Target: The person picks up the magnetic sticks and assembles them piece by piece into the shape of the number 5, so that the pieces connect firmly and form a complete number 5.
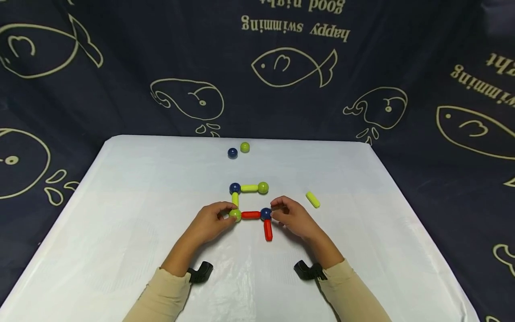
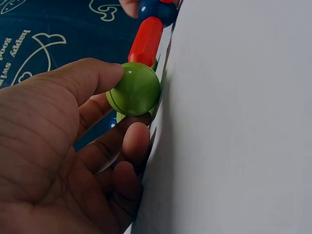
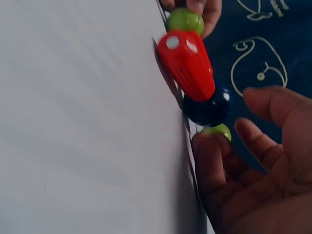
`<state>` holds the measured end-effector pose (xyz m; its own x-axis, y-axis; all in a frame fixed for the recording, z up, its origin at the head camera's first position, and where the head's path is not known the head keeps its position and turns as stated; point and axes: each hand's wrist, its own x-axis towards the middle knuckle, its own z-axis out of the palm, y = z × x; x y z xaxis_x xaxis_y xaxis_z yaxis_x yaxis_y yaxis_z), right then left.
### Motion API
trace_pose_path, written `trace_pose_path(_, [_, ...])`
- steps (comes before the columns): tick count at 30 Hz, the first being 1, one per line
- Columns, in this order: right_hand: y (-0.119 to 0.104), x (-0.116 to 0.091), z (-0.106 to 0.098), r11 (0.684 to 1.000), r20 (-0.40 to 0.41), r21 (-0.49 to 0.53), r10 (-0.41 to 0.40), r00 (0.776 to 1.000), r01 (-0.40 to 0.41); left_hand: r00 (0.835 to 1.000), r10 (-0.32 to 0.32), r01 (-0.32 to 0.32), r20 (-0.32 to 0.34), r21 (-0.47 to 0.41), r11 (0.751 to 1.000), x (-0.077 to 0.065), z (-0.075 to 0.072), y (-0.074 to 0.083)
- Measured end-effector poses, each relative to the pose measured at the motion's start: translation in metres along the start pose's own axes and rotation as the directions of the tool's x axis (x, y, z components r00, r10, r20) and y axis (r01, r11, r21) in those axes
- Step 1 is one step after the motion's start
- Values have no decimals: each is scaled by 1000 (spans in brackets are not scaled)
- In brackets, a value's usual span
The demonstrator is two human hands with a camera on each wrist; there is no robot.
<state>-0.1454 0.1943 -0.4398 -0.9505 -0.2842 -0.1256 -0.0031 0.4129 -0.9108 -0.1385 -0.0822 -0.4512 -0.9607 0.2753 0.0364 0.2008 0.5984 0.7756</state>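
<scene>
On the white table, magnetic rods and balls form a joined shape. My left hand (image 1: 210, 221) pinches the green ball (image 2: 135, 90) at its near left corner, thumb on one side and fingers on the other. A red rod (image 1: 251, 215) links this ball to a blue ball (image 1: 265, 213). Another red rod (image 3: 189, 66) extends from the blue ball toward the near edge. My right hand (image 1: 295, 218) is beside the blue ball, fingers spread around its right side without gripping it. A yellow-green rod (image 1: 235, 200) leads to a far blue ball (image 1: 235, 188), then another yellow-green rod (image 1: 249, 188) and green ball (image 1: 263, 188).
A loose yellow-green rod (image 1: 313, 200) lies beyond the right hand. Near the table's far edge sit a loose blue ball (image 1: 232, 153) and a loose green ball (image 1: 245, 147). Dark cloth (image 1: 249, 112) with fish drawings hangs behind the white table (image 1: 141, 179).
</scene>
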Motion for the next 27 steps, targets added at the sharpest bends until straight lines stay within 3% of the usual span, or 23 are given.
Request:
trace_pose_path(4, [3,9,-3,999,99,34,-11,995,8,1000,-3,3,4,3,1000,0,0,1])
trace_pose_path(8, [7,11,-3,999,141,30,-29,990,25,1000,3,-3,5,9,1000,0,1,0])
trace_pose_path(22, [5,10,0,1000,96,25,-14,995,12,1000,9,-9,2,-4,1000,-2,0,0])
trace_pose_path(27, [8,12,0,999,95,24,-26,995,24,996,-21,22,92,-6,1000,-2,-13,4])
